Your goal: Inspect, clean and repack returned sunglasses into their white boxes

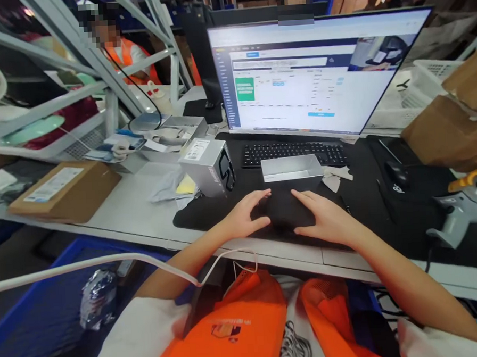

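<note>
The person's left hand (244, 216), bare, is wide, its thumb and fingers spread apart and curved toward the middle. The person's right hand (326, 216), likewise bare, mirrors it, wide too, with its fingers pointing inward. Between the two lies a dark patch that may be a black object; its edges merge with the large black desk mat (368, 219), so I cannot tell its shape or whether either hand touches it. Just beyond the fingertips, the open silver-grey rectangular box tray (289, 164) sits in front of the black keyboard (255, 155), hiding some of its keys. Torn pale paper scraps (334, 177) lie just beside its right end. To the left of the tray and apart from it, near the left hand, the silver-grey carton with a black curved graphic (206, 172) stands upright, a white label on its top. Behind the keyboard rises the wide lit monitor (275, 112). Over on the right are the black computer mouse (397, 174) and the grey handheld scanner (452, 220)
</note>
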The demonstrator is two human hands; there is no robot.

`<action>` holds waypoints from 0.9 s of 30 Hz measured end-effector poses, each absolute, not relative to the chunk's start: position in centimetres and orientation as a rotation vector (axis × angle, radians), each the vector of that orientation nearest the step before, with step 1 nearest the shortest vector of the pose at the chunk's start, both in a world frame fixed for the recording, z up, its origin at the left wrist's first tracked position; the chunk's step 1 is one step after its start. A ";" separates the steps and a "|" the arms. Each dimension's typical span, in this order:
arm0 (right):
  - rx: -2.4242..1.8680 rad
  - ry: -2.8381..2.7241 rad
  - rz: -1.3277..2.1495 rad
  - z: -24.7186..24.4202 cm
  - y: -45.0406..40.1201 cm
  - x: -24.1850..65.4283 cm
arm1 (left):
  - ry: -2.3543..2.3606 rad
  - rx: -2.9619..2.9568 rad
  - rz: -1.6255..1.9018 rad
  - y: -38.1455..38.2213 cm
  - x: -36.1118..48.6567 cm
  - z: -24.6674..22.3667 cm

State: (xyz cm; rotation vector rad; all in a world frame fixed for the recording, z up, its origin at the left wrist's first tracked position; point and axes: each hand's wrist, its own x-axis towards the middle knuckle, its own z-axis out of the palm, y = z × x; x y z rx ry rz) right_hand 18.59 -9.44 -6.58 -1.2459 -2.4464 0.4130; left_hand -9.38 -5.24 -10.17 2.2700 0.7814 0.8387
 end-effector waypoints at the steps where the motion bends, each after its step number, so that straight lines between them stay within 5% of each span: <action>1: -1.240 -2.407 0.431 -6.6 -9.5 19.4 | 0.824 2.199 0.825 -5.2 -9.7 -10.5; 19: -1.430 -2.621 0.351 -5.6 -9.2 17.6 | 0.938 1.659 0.637 -4.8 -8.2 -8.1; 27: -1.410 -2.625 0.138 -7.9 -8.0 15.3 | 1.024 2.196 0.682 -6.8 -1.1 -5.4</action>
